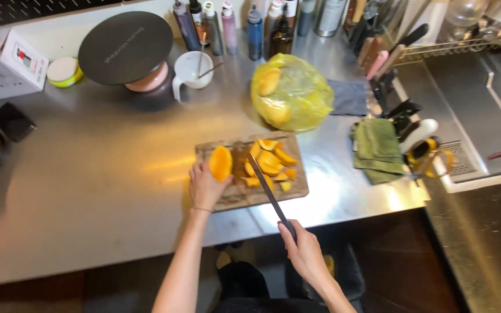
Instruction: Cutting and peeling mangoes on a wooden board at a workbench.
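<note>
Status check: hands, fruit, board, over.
Left hand holds mango half upright. Right hand grips knife, blade across cutting board. Cut pieces crowd blade.

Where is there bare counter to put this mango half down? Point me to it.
Widest bare steel lies left of the cutting board, below the round stand. A narrow strip runs between board and green cloth. Crowded: back row of bottles, yellow bag.
</note>
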